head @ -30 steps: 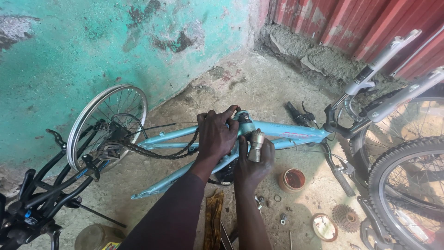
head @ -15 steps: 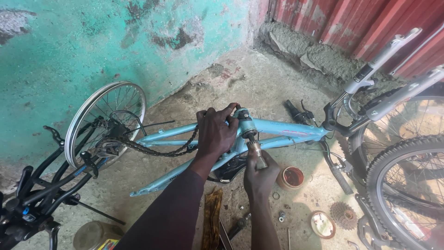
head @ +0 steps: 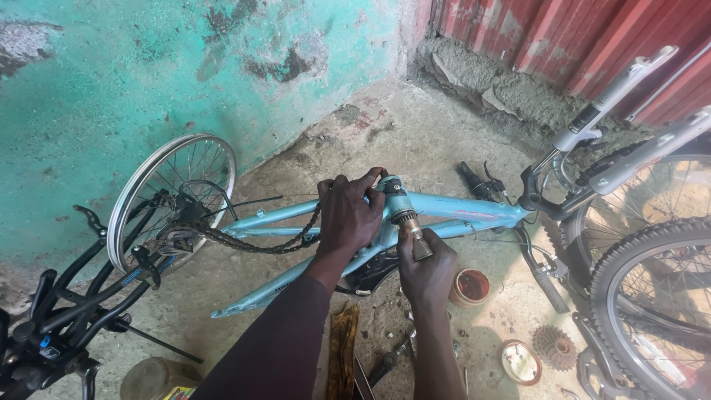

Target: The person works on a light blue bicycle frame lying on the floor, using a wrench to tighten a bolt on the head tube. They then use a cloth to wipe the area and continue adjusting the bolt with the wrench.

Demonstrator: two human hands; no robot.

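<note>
two hands on a light blue bicycle frame

two hands meet at the frame's (head: 444, 210) bottom bracket shell, mid-frame. the left hand (head: 350, 216) has its grip clamped over the shell and tubes beside the loose chain (head: 252, 243). the right hand (head: 427, 263) has its grip closed on the metal spindle (head: 412, 230) jutting from the shell. a small round tin (head: 471, 286) sits on the floor lower right.
</note>
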